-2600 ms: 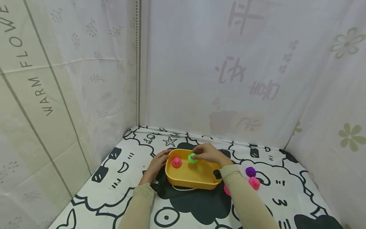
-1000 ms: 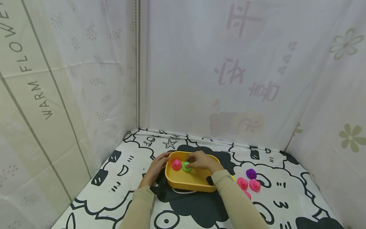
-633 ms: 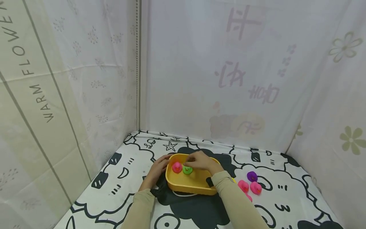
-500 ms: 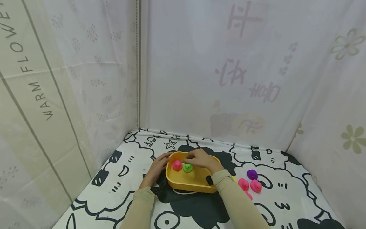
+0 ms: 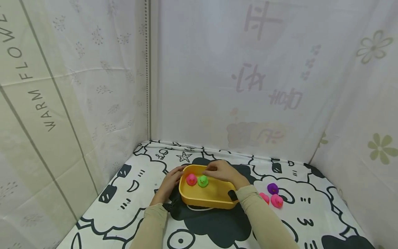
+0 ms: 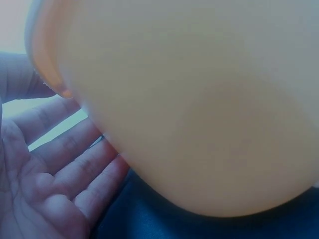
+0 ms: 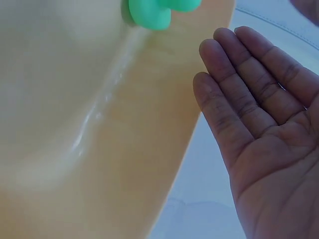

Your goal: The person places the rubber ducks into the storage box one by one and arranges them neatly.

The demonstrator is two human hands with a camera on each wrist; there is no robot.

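My left hand (image 5: 170, 182) is at the left end of a yellow plastic tub (image 5: 207, 203). In the left wrist view its nearly straight fingers (image 6: 75, 144) touch the tub's outer wall, with the thumb by the rim. Inside the tub, a pink toy duck (image 5: 191, 179) and a green toy duck (image 5: 203, 181) sit side by side at the left. My right hand (image 5: 224, 172) hovers over the far rim, just right of the green duck. Its fingers are extended, holding nothing and apart from the duck in the right wrist view.
A purple toy duck (image 5: 273, 188) and a pink duck (image 5: 276, 201) lie on the patterned cloth (image 5: 306, 211) to the right. Another pink one (image 5: 264, 197) is partly hidden by the right sleeve. Fabric curtains (image 5: 214, 86) enclose the back and sides.
The right hand carried the green duck left beside the pink one, set it down and let go. It has since drawn back slightly right. The left hand has stayed at the tub.
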